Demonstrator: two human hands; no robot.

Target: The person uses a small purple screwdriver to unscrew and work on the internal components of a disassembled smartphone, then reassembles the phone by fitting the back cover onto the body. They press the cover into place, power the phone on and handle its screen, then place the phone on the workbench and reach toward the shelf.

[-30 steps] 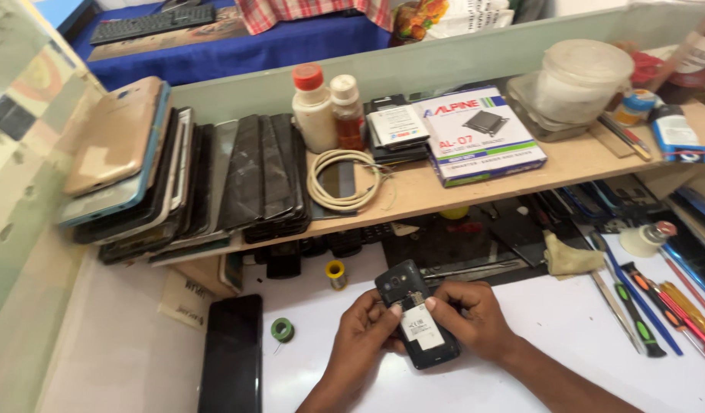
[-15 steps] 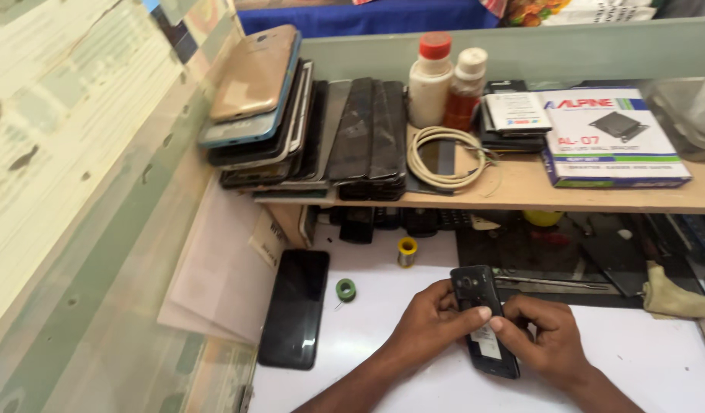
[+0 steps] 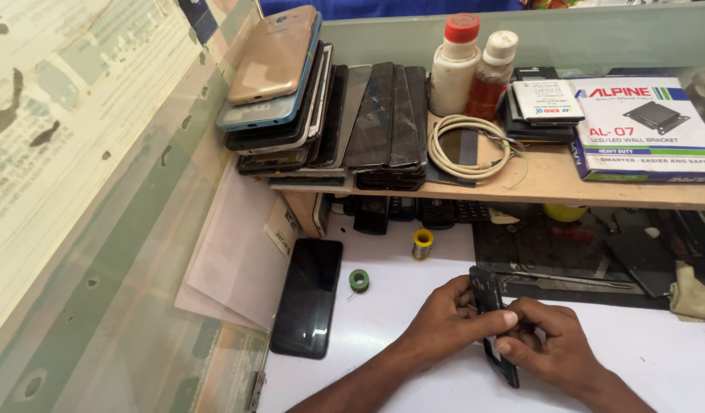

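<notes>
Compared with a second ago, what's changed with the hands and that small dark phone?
The small dark phone has been turned: its labelled back faced up, and it now stands on its long edge, thin side showing. Both hands kept their grip throughout, the left hand on its upper half, the right hand lower down. The view swung left. The black phone lying flat, the green spool and the shelf stayed put.

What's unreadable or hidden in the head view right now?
- Small black phone: its middle is covered by the left hand and right hand; what the fingertips are working on is hidden.
- White box: cut off by the right edge.
- Items under the wooden shelf: in shadow, too dark to identify.
- Stacked phones: lower ones are covered by those above.
</notes>
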